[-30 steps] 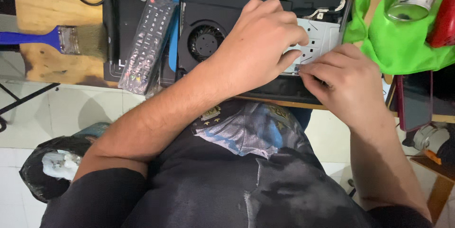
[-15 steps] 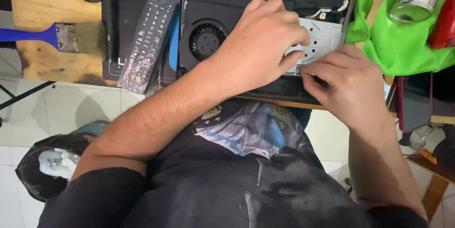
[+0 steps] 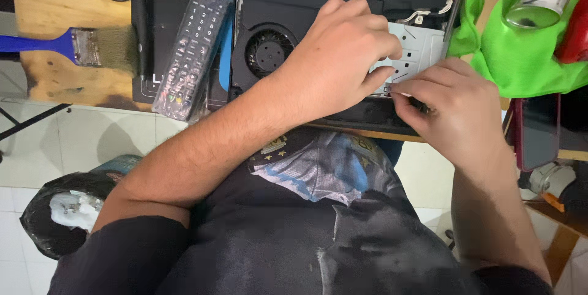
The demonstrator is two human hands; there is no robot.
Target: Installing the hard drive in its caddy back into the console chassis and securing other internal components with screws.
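Note:
An opened black electronic device (image 3: 288,1) lies on the wooden table, with a round cooling fan (image 3: 267,52) and a light metal plate (image 3: 418,50) showing inside. My left hand (image 3: 334,56) rests on the device, fingers curled over the metal plate's near edge. My right hand (image 3: 453,108) is just right of it at the device's front edge, with its fingertips pinched on a small part at the plate's lower edge; the part is mostly hidden. The two hands nearly touch.
A black remote control (image 3: 193,50) lies left of the device. A paintbrush with a blue handle (image 3: 73,47) rests on the wooden table (image 3: 49,1). A green cloth (image 3: 520,56) with a metal can (image 3: 533,1) lies right. A black bag (image 3: 58,221) sits on the tiled floor.
Both hands stay at the metal plate's edge with only small finger shifts. The view has moved slightly.

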